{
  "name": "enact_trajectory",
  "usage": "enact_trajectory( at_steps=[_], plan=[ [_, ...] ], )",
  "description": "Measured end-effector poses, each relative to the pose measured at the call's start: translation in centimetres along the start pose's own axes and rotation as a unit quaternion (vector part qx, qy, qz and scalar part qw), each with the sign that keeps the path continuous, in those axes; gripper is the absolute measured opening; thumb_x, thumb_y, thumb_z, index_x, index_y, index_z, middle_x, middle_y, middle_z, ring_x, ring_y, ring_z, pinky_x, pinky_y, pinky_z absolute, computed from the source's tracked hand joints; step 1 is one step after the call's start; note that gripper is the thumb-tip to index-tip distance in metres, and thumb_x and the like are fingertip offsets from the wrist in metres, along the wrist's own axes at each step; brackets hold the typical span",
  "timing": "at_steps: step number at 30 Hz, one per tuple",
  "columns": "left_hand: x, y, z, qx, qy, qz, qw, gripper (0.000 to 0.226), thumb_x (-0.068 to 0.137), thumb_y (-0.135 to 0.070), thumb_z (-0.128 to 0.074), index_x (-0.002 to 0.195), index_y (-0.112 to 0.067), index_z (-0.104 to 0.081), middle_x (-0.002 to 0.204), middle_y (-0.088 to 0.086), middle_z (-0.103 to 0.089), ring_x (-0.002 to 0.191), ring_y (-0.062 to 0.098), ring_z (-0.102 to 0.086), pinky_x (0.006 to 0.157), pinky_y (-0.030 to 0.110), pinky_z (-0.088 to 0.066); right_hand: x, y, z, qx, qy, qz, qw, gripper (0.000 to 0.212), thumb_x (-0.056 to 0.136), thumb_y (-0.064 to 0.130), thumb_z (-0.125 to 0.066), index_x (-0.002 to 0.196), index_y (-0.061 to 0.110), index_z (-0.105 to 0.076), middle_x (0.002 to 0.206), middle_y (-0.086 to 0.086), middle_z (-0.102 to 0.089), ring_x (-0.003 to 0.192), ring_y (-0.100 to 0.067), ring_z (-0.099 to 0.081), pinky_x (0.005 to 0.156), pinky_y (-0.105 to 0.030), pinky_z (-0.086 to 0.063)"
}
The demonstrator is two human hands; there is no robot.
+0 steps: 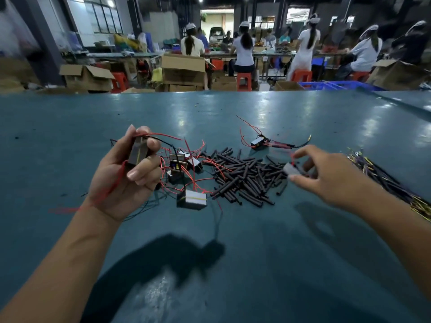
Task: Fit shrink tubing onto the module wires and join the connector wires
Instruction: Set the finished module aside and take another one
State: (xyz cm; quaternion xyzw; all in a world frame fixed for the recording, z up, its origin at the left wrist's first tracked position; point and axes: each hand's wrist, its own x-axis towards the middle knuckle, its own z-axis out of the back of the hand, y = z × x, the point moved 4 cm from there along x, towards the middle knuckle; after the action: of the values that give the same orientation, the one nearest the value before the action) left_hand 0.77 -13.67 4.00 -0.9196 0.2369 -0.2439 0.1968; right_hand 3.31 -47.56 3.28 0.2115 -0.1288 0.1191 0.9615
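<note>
Here the left hand [130, 173] grips a module [137, 151]; the blurred right hand [326, 176] pinches a small connector [291, 170].

Shrink tubing [245, 177]: loose heap of short black pieces, flat on table. Modules [184, 164], boxy with red wires, clustered just left of heap; one [192, 199] at its near-left, another [259, 142] beyond it. Connector wires [391, 185], dark bundle, right of heap.

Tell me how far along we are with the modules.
Early. One module lying apart at the back looks tubed and joined. The left hand grips a module with bare red wires; the right hand pinches a small grey piece, blurred. Left: a cluster of modules, the tubing pile and the wire bundle.
</note>
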Motion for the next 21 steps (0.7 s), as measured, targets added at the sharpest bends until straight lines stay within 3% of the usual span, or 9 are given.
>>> enact_trajectory(
  at_steps=[3,8,11,12,14,15,17,19,21],
  plan=[
    [0.4,1.1,0.3,0.021,-0.002,0.023,1.0,0.036,0.111,-0.026,-0.024,0.111,-0.001,-0.049,0.098,0.024,-0.06,0.054,0.018,-0.037,0.055,0.032,-0.036,2.2,-5.0,1.8,-0.062,-0.055,-0.092,0.992,0.036,0.085,0.038,-0.073,0.113,0.023,-0.056,0.095,-0.004,-0.071,0.087,-0.03,-0.066,0.081,-0.04,-0.052],
    [0.8,2.8,1.4,0.196,-0.088,0.013,0.977,0.037,0.107,-0.03,-0.031,0.098,-0.015,-0.064,0.084,0.005,-0.065,0.041,0.008,-0.029,0.042,0.02,-0.038,5.1,-12.6,4.4,-0.159,-0.088,-0.229,0.956,0.04,0.089,0.027,-0.071,0.12,0.009,-0.053,0.116,-0.024,-0.065,0.108,-0.043,-0.061,0.093,-0.049,-0.05],
    [1.1,3.8,1.3,0.214,-0.096,0.02,0.972,0.036,0.104,-0.032,-0.034,0.096,-0.017,-0.066,0.083,0.004,-0.065,0.04,0.008,-0.028,0.042,0.019,-0.039,5.4,-14.2,6.9,-0.27,-0.144,-0.306,0.901,0.058,0.09,0.032,-0.067,0.133,0.001,-0.044,0.133,-0.03,-0.053,0.128,-0.045,-0.047,0.113,-0.057,-0.028],
    [1.1,4.0,1.2,0.208,-0.089,0.024,0.974,0.037,0.105,-0.032,-0.034,0.096,-0.016,-0.066,0.085,0.006,-0.066,0.04,0.008,-0.029,0.042,0.019,-0.04,5.4,-13.0,7.2,-0.252,-0.153,-0.297,0.908,0.063,0.091,0.035,-0.067,0.137,0.0,-0.043,0.137,-0.029,-0.05,0.13,-0.044,-0.045,0.115,-0.059,-0.024],
    [1.2,4.3,0.7,0.172,-0.052,0.031,0.983,0.037,0.106,-0.031,-0.033,0.101,-0.013,-0.065,0.089,0.01,-0.067,0.042,0.01,-0.031,0.044,0.021,-0.042,5.3,-8.0,6.2,-0.081,-0.129,-0.189,0.97,0.062,0.09,0.041,-0.069,0.137,0.005,-0.048,0.135,-0.02,-0.057,0.125,-0.036,-0.054,0.11,-0.05,-0.037],
    [1.2,4.5,0.4,0.143,-0.028,0.037,0.989,0.037,0.107,-0.03,-0.032,0.104,-0.01,-0.064,0.093,0.012,-0.067,0.044,0.012,-0.032,0.047,0.023,-0.043,4.7,-4.5,4.6,0.038,-0.077,-0.105,0.991,0.063,0.087,0.048,-0.07,0.134,0.011,-0.053,0.13,-0.011,-0.062,0.12,-0.027,-0.059,0.106,-0.041,-0.043],
    [1.2,4.6,-0.1,0.092,0.013,0.044,0.995,0.04,0.11,-0.028,-0.028,0.109,-0.005,-0.061,0.098,0.017,-0.065,0.048,0.014,-0.034,0.052,0.027,-0.044,1.3,3.3,0.6,0.194,0.084,0.057,0.976,0.073,0.077,0.068,-0.068,0.135,0.026,-0.052,0.13,0.011,-0.063,0.118,-0.002,-0.059,0.103,-0.023,-0.044],
    [1.2,4.8,-0.3,0.068,0.026,0.047,0.996,0.042,0.11,-0.028,-0.025,0.112,-0.003,-0.059,0.099,0.019,-0.064,0.05,0.015,-0.035,0.054,0.029,-0.044,-2.0,8.1,-3.6,0.174,0.212,0.162,0.948,0.086,0.07,0.076,-0.069,0.142,0.039,-0.038,0.144,0.026,-0.046,0.129,0.015,-0.042,0.108,-0.006,-0.03],
    [1.2,4.8,-0.3,0.092,0.008,0.038,0.995,0.041,0.109,-0.029,-0.027,0.11,-0.006,-0.061,0.095,0.014,-0.066,0.048,0.013,-0.035,0.052,0.026,-0.043,-3.7,9.9,-6.8,0.159,0.242,0.204,0.935,0.087,0.073,0.066,-0.075,0.145,0.039,-0.035,0.147,0.027,-0.04,0.132,0.016,-0.035,0.106,0.0,-0.022]
  ],
)
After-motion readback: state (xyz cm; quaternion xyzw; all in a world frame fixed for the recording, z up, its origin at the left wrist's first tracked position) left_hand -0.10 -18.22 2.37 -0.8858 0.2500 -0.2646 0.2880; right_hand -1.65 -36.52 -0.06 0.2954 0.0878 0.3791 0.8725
